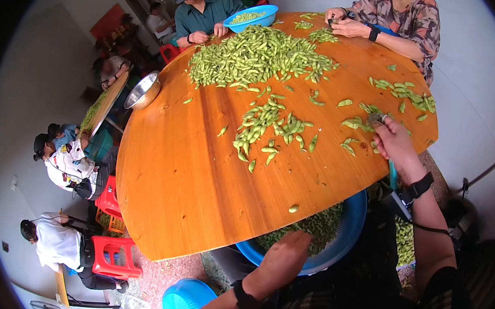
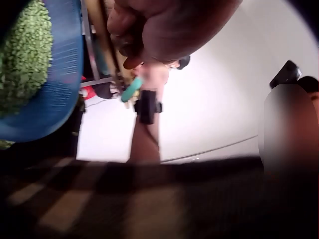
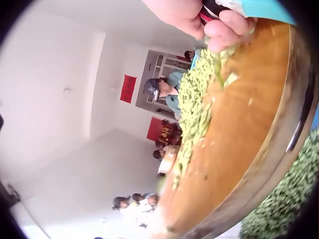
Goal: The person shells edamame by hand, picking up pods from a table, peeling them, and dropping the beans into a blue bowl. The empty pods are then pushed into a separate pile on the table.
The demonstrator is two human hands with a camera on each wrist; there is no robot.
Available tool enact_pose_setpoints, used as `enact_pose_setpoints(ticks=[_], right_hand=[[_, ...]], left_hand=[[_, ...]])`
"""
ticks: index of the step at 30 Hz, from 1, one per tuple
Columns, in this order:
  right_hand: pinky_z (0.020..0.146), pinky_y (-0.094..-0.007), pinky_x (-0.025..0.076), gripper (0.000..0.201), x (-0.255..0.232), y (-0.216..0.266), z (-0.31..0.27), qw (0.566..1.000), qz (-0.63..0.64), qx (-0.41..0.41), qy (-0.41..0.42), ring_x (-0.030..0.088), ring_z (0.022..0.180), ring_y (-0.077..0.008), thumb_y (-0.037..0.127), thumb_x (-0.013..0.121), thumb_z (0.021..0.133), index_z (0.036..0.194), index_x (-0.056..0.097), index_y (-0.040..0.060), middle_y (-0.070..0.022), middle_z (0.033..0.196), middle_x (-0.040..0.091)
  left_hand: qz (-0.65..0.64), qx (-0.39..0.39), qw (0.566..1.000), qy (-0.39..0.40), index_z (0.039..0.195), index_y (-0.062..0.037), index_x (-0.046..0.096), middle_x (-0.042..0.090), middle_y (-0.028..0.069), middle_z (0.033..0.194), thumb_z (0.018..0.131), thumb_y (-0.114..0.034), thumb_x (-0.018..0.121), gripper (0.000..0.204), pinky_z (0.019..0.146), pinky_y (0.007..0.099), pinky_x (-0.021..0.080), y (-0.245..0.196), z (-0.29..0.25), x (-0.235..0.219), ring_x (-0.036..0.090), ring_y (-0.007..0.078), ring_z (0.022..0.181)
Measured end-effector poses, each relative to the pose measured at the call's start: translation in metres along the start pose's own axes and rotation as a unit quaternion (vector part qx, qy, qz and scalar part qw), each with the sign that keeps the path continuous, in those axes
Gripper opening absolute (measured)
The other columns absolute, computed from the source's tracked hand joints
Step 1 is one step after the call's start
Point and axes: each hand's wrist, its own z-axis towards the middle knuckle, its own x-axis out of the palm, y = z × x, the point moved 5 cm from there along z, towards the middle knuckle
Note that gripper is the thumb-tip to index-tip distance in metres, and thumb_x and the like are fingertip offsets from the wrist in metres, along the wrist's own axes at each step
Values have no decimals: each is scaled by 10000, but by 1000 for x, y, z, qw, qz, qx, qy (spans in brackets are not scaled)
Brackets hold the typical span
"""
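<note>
In the head view my right hand [image 1: 394, 142] is over the table's right side, its fingers gripping a tool with a turquoise handle [image 1: 393, 175]. A dark grey part of the tool [image 1: 375, 117] shows at the fingertips, beside several green soybean pods [image 1: 357, 123]. The right wrist view shows a black and red piece [image 3: 215, 9] among the curled fingers. My left hand [image 1: 286, 254] is curled at the table's near edge, overlapping a blue basin [image 1: 353, 234] of green beans. From these views I cannot tell what the left fingers hold.
A large pod heap [image 1: 262, 56] covers the table's [image 1: 169, 171] far side, with a smaller cluster [image 1: 265, 123] nearer. Two people sit across, by a blue bowl [image 1: 268, 16]. A metal bowl [image 1: 143, 90] is at the left edge; red stools [image 1: 113, 257] and a blue tub [image 1: 185, 299] stand below.
</note>
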Motion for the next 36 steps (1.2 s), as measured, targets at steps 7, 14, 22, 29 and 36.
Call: enact_pose_setpoints(ticks=[7, 14, 22, 29, 36], right_hand=[[364, -211, 347, 102, -7, 0, -14, 998, -8, -58, 26, 483, 440, -61, 86, 450, 948, 902, 495, 7, -22, 684, 530], [336, -218, 391, 132, 11, -11, -31, 995, 20, -41, 86, 520, 417, -93, 89, 448, 955, 1048, 489, 4, -53, 676, 582], [431, -212, 364, 212, 55, 7, -52, 983, 50, -30, 176, 457, 480, -54, 38, 426, 940, 1109, 552, 21, -10, 685, 513], [438, -217, 486, 252, 111, 16, -48, 950, 74, -5, 302, 592, 533, -93, 74, 456, 967, 1192, 516, -20, -54, 729, 601], [448, -231, 503, 182, 111, 13, -51, 948, 118, 36, 294, 611, 543, -115, 74, 459, 971, 1084, 546, -38, -59, 749, 601]], left_hand=[[29, -52, 985, -164, 928, -17, 640, 630, 157, 880, 770, 47, 588, 178, 729, 369, 522, -22, 4, -55, 641, 331, 816], [209, -58, 940, -265, 1009, -7, 622, 572, 210, 1022, 793, 44, 544, 235, 745, 454, 519, 58, 101, -127, 605, 412, 864], [183, -91, 961, -186, 930, -18, 567, 599, 182, 957, 839, -54, 609, 107, 728, 454, 504, 76, 112, -122, 602, 402, 854], [-193, -99, 962, -164, 1173, -4, 588, 634, -7, 882, 974, -85, 520, 226, 534, 196, 445, 54, 106, -88, 543, 59, 628], [-233, -84, 958, -146, 1234, -8, 576, 628, 63, 910, 938, -1, 516, 302, 511, 226, 481, 50, 106, -79, 589, 83, 635]])
